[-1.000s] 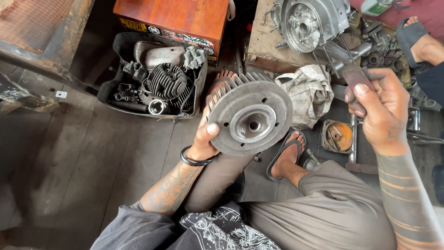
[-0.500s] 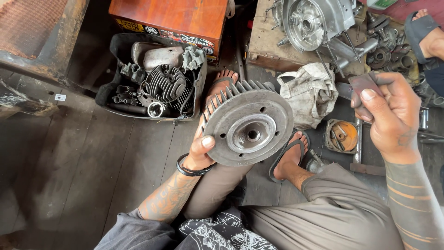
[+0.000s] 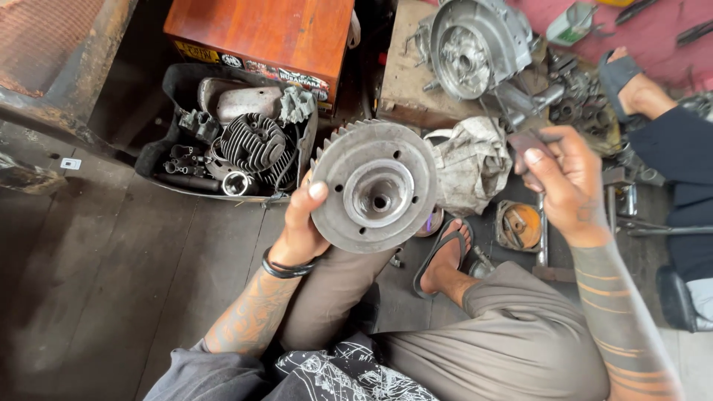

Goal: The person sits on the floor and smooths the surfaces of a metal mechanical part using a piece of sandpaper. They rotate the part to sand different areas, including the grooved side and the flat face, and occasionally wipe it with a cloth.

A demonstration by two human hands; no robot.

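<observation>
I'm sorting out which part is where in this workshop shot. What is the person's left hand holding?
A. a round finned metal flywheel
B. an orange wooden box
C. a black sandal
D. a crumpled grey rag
A: the left hand grips the round finned metal flywheel by its edge, thumb on the flat face, while the rag lies on the floor behind it.

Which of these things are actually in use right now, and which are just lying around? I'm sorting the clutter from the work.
In hand:
- finned metal wheel, gripped by the left hand
- small dark tool, pinched in the right hand

Lying about:
- black tray of engine parts
- wooden box
- engine casing
- crumpled rag
- orange tin
</observation>
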